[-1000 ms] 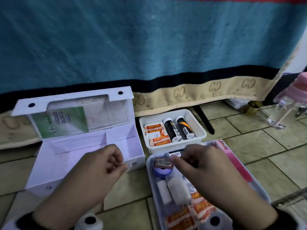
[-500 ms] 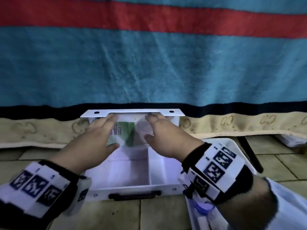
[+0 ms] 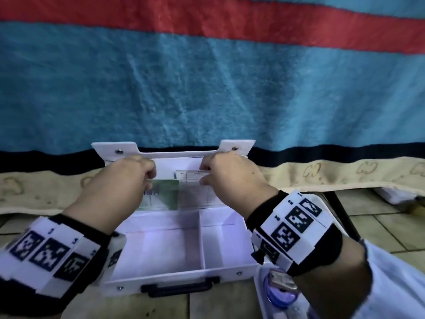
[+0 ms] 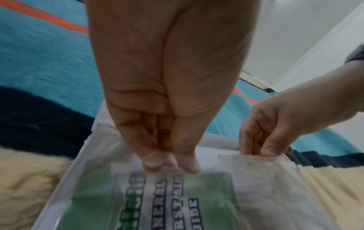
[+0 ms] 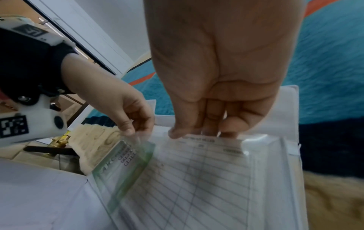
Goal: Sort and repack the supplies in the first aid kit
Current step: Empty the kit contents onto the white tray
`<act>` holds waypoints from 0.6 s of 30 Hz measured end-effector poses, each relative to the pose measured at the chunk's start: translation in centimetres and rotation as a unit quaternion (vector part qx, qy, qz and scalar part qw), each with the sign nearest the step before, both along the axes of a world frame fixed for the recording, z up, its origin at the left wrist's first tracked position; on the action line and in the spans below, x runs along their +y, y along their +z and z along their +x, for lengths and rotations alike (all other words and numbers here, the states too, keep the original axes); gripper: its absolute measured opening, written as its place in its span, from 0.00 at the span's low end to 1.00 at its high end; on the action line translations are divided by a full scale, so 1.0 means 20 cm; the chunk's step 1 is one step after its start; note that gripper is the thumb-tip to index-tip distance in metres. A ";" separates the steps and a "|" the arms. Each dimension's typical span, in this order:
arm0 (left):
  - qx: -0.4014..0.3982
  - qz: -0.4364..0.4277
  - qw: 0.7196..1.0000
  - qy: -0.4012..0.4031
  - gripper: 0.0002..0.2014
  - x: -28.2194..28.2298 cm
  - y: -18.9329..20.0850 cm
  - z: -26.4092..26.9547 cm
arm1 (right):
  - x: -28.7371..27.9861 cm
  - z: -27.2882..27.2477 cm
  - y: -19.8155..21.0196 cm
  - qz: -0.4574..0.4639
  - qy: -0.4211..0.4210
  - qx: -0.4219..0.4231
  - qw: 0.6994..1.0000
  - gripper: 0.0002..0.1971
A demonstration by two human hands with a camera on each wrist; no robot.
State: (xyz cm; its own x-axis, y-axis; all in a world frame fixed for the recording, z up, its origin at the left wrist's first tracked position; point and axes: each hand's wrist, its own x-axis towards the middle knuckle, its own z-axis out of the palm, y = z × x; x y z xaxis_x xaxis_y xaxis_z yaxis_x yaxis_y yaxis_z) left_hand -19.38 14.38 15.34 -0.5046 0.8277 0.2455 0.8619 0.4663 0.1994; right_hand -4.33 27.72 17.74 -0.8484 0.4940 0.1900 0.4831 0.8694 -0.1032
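Note:
The white first aid box [image 3: 174,276] stands open on the floor, both compartments bare. Its lid [image 3: 172,155] leans back against the blanket. A green first aid guide [image 3: 164,195] [image 4: 206,194] and a lined sheet [image 3: 195,189] [image 5: 197,179] sit in a clear sleeve [image 5: 138,140] inside the lid. My left hand [image 3: 147,174] [image 4: 171,167] pinches the sleeve's top edge above the guide. My right hand [image 3: 205,174] [image 5: 202,133] pinches the top edge of the lined sheet. The two hands are a short way apart.
A pale tray [image 3: 261,293] lies at the lower right beside the box, with a blue-capped item [image 3: 279,295] in it, mostly hidden by my right arm. The striped blanket [image 3: 207,88] hangs right behind the lid. A black handle [image 3: 179,287] faces me.
Both hands left the tray area and went up to the lid. Half a second ago the fingers lay flat on the sleeve; now they are curled and pinch at its top edge.

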 end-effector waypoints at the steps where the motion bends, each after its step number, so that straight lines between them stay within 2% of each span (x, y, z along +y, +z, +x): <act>1: 0.014 -0.005 1.000 0.010 0.11 0.00 0.00 0.01 | 0.00 0.00 0.00 0.013 -0.004 -0.001 1.000 0.11; 4: 0.037 0.007 0.999 0.038 0.10 0.01 0.00 0.04 | -0.03 0.00 0.01 0.061 -0.003 0.015 0.998 0.13; 8: 0.044 0.143 0.987 0.053 0.04 -0.02 0.06 0.06 | 0.00 0.06 0.08 0.103 -0.020 0.151 0.983 0.10; 10: 0.057 0.200 0.977 0.045 0.03 -0.03 0.10 0.10 | 0.02 0.14 0.13 0.077 -0.026 0.231 0.970 0.05; 13: 0.042 0.251 0.967 0.018 0.03 -0.02 0.16 0.20 | 0.02 0.33 0.24 -0.014 -0.041 0.308 0.950 0.03; 16: -0.009 0.293 0.956 -0.003 0.03 -0.02 0.21 0.35 | -0.02 0.59 0.34 -0.005 -0.068 0.365 0.928 0.03; 18: -0.029 0.301 0.953 -0.023 0.09 -0.01 0.22 0.45 | -0.03 0.77 0.37 0.005 -0.102 0.385 0.917 0.05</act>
State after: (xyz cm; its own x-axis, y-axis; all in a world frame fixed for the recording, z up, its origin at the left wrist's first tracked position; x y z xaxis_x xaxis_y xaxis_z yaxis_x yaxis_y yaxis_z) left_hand -10.37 14.20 19.79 -0.4982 0.5675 0.6555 0.8582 0.2152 0.4659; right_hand 11.16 27.05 25.05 -0.3509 0.6229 0.6992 0.4228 0.7716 -0.4753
